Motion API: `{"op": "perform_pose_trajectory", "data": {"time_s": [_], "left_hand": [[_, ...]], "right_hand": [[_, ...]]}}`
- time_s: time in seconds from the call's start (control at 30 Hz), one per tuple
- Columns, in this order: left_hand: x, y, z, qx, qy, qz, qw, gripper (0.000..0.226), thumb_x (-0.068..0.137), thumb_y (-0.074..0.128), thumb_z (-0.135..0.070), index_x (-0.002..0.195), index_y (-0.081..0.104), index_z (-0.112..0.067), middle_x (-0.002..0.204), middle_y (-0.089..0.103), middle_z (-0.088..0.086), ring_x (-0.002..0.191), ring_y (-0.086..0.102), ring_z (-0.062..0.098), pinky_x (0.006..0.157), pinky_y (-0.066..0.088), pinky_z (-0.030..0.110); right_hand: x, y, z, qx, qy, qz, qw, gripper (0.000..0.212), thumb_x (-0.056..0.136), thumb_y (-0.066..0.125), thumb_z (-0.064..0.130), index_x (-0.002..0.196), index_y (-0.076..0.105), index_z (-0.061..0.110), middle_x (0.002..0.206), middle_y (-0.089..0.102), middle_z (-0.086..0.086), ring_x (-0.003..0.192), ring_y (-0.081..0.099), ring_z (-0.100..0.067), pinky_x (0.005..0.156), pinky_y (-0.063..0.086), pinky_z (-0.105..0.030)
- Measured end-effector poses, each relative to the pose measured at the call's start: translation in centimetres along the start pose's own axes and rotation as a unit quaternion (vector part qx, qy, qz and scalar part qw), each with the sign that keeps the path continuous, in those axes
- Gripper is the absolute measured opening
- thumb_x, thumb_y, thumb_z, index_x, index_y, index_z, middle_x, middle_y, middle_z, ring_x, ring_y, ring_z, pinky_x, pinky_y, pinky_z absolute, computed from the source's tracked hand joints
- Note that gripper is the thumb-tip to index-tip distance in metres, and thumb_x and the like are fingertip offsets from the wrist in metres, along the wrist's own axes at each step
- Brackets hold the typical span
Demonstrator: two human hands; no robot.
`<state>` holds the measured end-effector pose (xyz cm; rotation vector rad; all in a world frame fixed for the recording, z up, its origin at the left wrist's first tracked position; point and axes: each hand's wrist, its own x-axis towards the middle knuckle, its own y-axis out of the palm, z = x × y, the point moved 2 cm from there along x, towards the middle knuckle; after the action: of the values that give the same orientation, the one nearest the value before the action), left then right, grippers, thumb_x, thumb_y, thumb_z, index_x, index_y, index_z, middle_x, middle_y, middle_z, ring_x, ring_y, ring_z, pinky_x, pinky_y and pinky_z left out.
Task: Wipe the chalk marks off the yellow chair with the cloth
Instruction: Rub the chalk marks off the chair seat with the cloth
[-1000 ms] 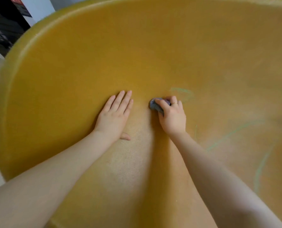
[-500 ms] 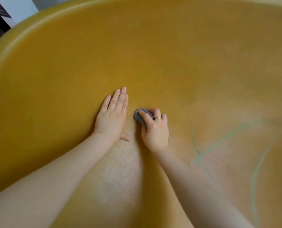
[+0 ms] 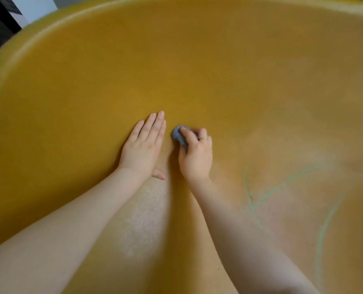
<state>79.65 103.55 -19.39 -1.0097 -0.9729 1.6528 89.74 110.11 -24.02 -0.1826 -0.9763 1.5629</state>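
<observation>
Chalk marks (image 3: 282,183) in pale green lie on the right part of the yellow chair (image 3: 218,71), whose curved seat shell fills almost the whole view. The lines are thin and curved; two of them cross low on the right, and one more runs down near the right edge. They are well apart from both hands.

The left hand (image 3: 143,148) lies flat on the chair surface, fingers straight and close together, thumb out to the side. It holds nothing and only presses on the shell.

The right hand (image 3: 196,154) is just beside it, not touching it. Its fingers are curled round a small grey-blue cloth (image 3: 179,135), bunched into a wad, and they press this wad onto the chair. The cloth shows only at the fingertips, a little blurred. A thin gold ring (image 3: 203,138) is on one finger.

A paler, rough patch (image 3: 142,221) shows on the seat between the two forearms.

No readable writing or label can be seen anywhere.
</observation>
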Motion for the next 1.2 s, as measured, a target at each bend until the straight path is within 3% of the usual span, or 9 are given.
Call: {"op": "perform_pose_trajectory", "data": {"time_s": [0.13, 0.27, 0.4, 0.57, 0.7, 0.9, 0.97, 1.1, 1.2], "left_hand": [[-0.5, -0.2, 0.1, -0.005, -0.006, -0.041, 0.999, 0.121, 0.066, 0.07, -0.053, 0.148, -0.003, -0.004, 0.156, -0.011, 0.01, 0.145, -0.003, 0.022, 0.116, 0.0, 0.033], [-0.7, -0.2, 0.1, -0.016, 0.002, 0.004, 1.0, 0.123, 0.071, 0.062, -0.062, 0.146, -0.017, -0.004, 0.154, -0.024, 0.009, 0.143, -0.015, 0.021, 0.115, -0.008, 0.033], [-0.8, 0.3, 0.1, 0.0, -0.003, 0.007, 1.0, 0.128, 0.068, 0.056, -0.071, 0.143, -0.022, -0.003, 0.153, -0.027, 0.009, 0.143, -0.017, 0.022, 0.114, -0.011, 0.034], [-0.7, 0.4, 0.0, -0.004, -0.005, 0.005, 1.0, 0.127, 0.068, 0.057, -0.07, 0.144, -0.021, -0.003, 0.153, -0.026, 0.009, 0.143, -0.017, 0.022, 0.114, -0.011, 0.034], [-0.7, 0.3, -0.1, -0.014, -0.006, -0.008, 1.0, 0.127, 0.068, 0.061, -0.066, 0.146, -0.017, -0.004, 0.154, -0.023, 0.008, 0.144, -0.014, 0.022, 0.115, -0.009, 0.033], [-0.6, 0.2, -0.4, -0.016, -0.009, -0.002, 1.0, 0.129, 0.066, 0.061, -0.069, 0.146, -0.015, -0.004, 0.154, -0.023, 0.009, 0.144, -0.014, 0.024, 0.115, -0.008, 0.035], [-0.6, 0.3, -0.4, -0.007, -0.012, 0.009, 1.0, 0.129, 0.066, 0.06, -0.07, 0.145, -0.018, -0.004, 0.153, -0.025, 0.009, 0.143, -0.015, 0.024, 0.115, -0.008, 0.036], [-0.4, 0.4, -0.7, 0.008, -0.015, 0.019, 1.0, 0.13, 0.066, 0.057, -0.072, 0.144, -0.02, -0.003, 0.153, -0.027, 0.01, 0.143, -0.017, 0.026, 0.114, -0.009, 0.038], [-0.2, 0.4, -0.8, 0.006, -0.02, 0.014, 1.0, 0.13, 0.066, 0.058, -0.071, 0.144, -0.02, -0.002, 0.152, -0.026, 0.011, 0.143, -0.017, 0.027, 0.114, -0.009, 0.039]], "right_hand": [[-4.1, 0.8, 1.9, 0.037, -0.088, 0.101, 0.99, 0.038, 0.074, 0.042, 0.016, 0.102, 0.067, 0.014, 0.097, 0.059, -0.014, 0.07, 0.05, -0.031, 0.06, 0.047, -0.033], [-3.2, -0.6, 0.7, -0.02, -0.187, 0.16, 0.969, 0.032, 0.075, 0.047, 0.016, 0.1, 0.068, 0.018, 0.092, 0.059, -0.015, 0.066, 0.052, -0.031, 0.054, 0.049, -0.033], [3.6, -3.2, -3.5, -0.093, -0.122, 0.035, 0.988, 0.031, 0.07, 0.057, 0.004, 0.094, 0.071, 0.017, 0.082, 0.057, -0.018, 0.061, 0.051, -0.034, 0.051, 0.048, -0.039], [2.5, -2.0, -2.3, -0.083, -0.04, -0.035, 0.995, 0.033, 0.072, 0.045, 0.006, 0.091, 0.071, 0.016, 0.086, 0.06, -0.018, 0.063, 0.052, -0.035, 0.051, 0.047, -0.034], [-3.5, -0.3, -0.2, -0.03, -0.094, 0.061, 0.993, 0.033, 0.075, 0.045, 0.012, 0.097, 0.069, 0.017, 0.095, 0.061, -0.014, 0.066, 0.051, -0.031, 0.055, 0.046, -0.03], [-4.6, -1.7, -2.0, -0.071, -0.235, 0.146, 0.958, 0.035, 0.078, 0.044, 0.017, 0.102, 0.069, 0.021, 0.097, 0.063, -0.012, 0.066, 0.052, -0.03, 0.053, 0.046, -0.029], [-1.7, -2.9, -3.8, -0.118, -0.221, 0.119, 0.961, 0.036, 0.074, 0.044, 0.014, 0.099, 0.069, 0.022, 0.089, 0.062, -0.013, 0.065, 0.053, -0.031, 0.053, 0.048, -0.032], [4.9, -7.3, -7.2, -0.176, -0.102, -0.034, 0.978, 0.032, 0.069, 0.066, 0.009, 0.099, 0.07, 0.022, 0.091, 0.062, -0.017, 0.066, 0.055, -0.036, 0.056, 0.042, -0.036], [6.0, -7.9, -7.1, -0.147, -0.038, -0.093, 0.984, 0.038, 0.067, 0.061, 0.0, 0.101, 0.069, 0.017, 0.095, 0.061, -0.019, 0.066, 0.053, -0.036, 0.058, 0.042, -0.034]]}}
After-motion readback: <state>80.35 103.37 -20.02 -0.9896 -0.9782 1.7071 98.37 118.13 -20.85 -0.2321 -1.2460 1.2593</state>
